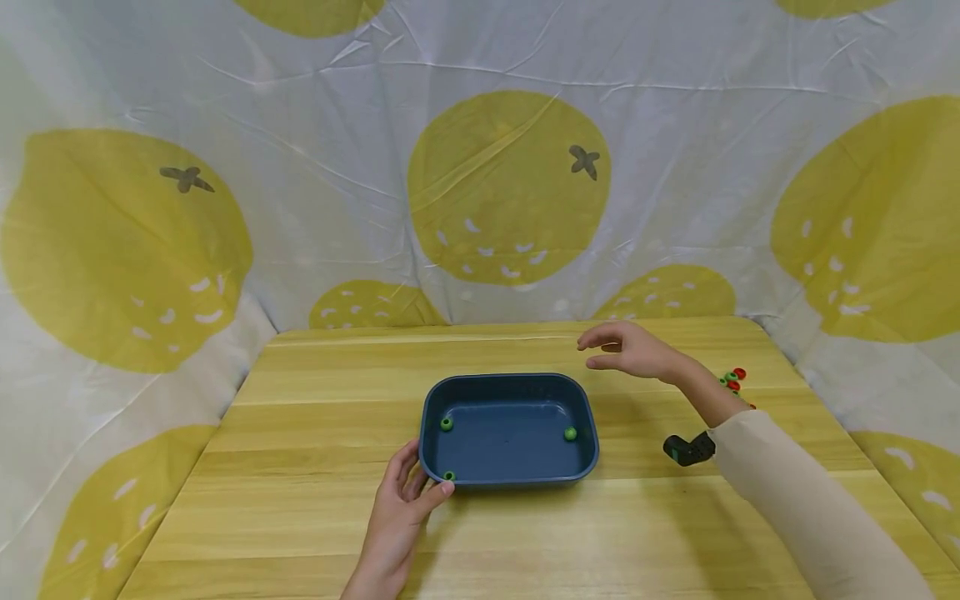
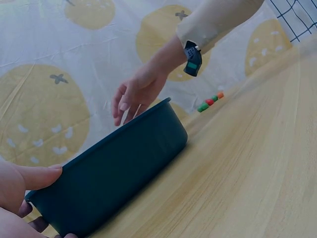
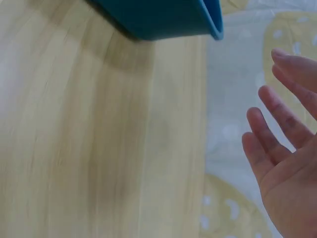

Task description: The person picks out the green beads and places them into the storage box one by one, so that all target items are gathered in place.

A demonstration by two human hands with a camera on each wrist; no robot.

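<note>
A dark blue rectangular plastic basin [image 1: 502, 446] sits on the table. Inside are three small green beads: one near the left wall [image 1: 447, 423], one by the right end [image 1: 571, 434], and one at the front left corner [image 1: 449, 476]. My left hand [image 1: 396, 517] grips that front left corner; the left wrist view shows its thumb [image 2: 42, 177] on the rim and fingertips beneath. Beyond the basin's right end, my right hand [image 1: 636, 350] hovers in the air, fingers spread and loosely bent. The right wrist view shows nothing in its palm [image 3: 292, 186].
Several red and green beads [image 1: 733, 385] lie loose at the table's right side, partly behind the right forearm. A black device [image 1: 690, 448] is strapped at the right wrist. The wooden table [image 1: 300, 467] backs onto a lemon-print cloth [image 1: 345, 167].
</note>
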